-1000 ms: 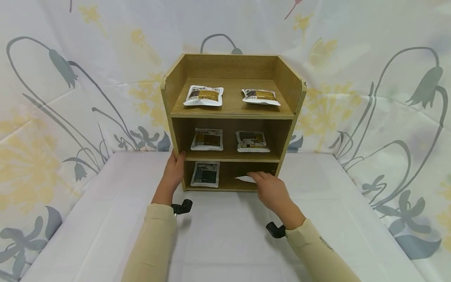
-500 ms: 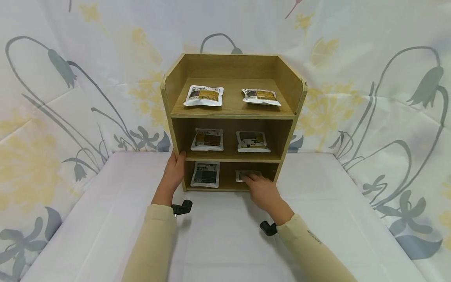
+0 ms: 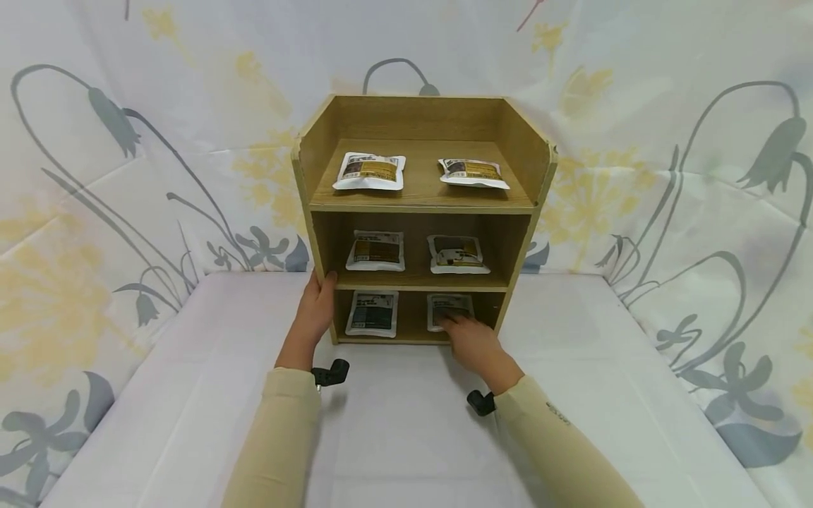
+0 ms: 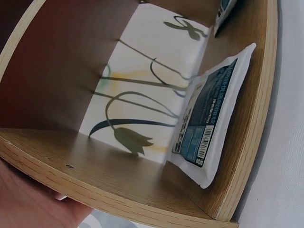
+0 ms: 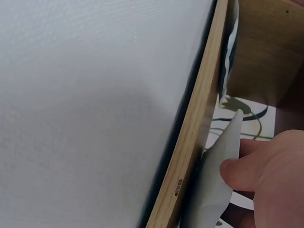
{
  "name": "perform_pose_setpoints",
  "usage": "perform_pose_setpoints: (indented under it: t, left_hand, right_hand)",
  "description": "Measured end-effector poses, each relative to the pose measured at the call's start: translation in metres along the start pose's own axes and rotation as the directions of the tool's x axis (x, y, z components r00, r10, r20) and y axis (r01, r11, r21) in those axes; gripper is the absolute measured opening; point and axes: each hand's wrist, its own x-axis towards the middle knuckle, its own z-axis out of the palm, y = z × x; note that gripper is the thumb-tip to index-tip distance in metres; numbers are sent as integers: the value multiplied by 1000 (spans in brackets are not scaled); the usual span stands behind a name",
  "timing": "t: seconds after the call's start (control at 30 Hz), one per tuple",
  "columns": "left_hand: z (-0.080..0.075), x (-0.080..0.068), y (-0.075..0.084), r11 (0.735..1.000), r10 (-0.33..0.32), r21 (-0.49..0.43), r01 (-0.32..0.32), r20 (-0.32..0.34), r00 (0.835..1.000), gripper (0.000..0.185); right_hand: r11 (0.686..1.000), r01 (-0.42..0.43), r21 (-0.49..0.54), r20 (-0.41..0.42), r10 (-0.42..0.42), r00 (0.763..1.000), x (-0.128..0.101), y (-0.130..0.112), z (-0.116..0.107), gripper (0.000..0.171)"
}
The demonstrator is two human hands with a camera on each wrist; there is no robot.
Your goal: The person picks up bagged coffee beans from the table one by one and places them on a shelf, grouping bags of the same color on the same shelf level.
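A small wooden shelf (image 3: 419, 209) with three levels stands on the white cloth. My left hand (image 3: 314, 310) grips its left side panel low down, thumb at the front edge. On the bottom level, at right, lies a white pouch with a dark green label (image 3: 435, 307). My right hand (image 3: 478, 346) pinches this pouch by its near edge and covers its lower right corner. In the right wrist view the thumb (image 5: 235, 173) presses on the pouch's pale side (image 5: 213, 178), which tilts up. A similar green-label pouch (image 3: 372, 314) lies at bottom left.
The middle level bears a brown-label pouch (image 3: 376, 251) and a dark-label pouch (image 3: 457, 254). Two yellow-label pouches, one at left (image 3: 370, 171) and one at right (image 3: 473, 173), lie on top. A flowered cloth (image 3: 209, 141) hangs behind the shelf.
My right hand has moved left and deeper into the bottom level. The pouch there has gone from edge-on to lying with its green label showing. The left hand keeps its hold.
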Motion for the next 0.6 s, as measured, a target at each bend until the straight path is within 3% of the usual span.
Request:
perform_pose_setpoints:
  t: [0.4,0.6]
  left_hand:
    - [2,0,-1,1000,16,2,-16,-8,1000,65]
    - [-1,1,1,1000,7,13,-7,8,1000,66]
  right_hand:
    - [999,-36,34,79,34,996,3,1,4,40]
    - [999,-19,33,55,17,998,3,2,2,40]
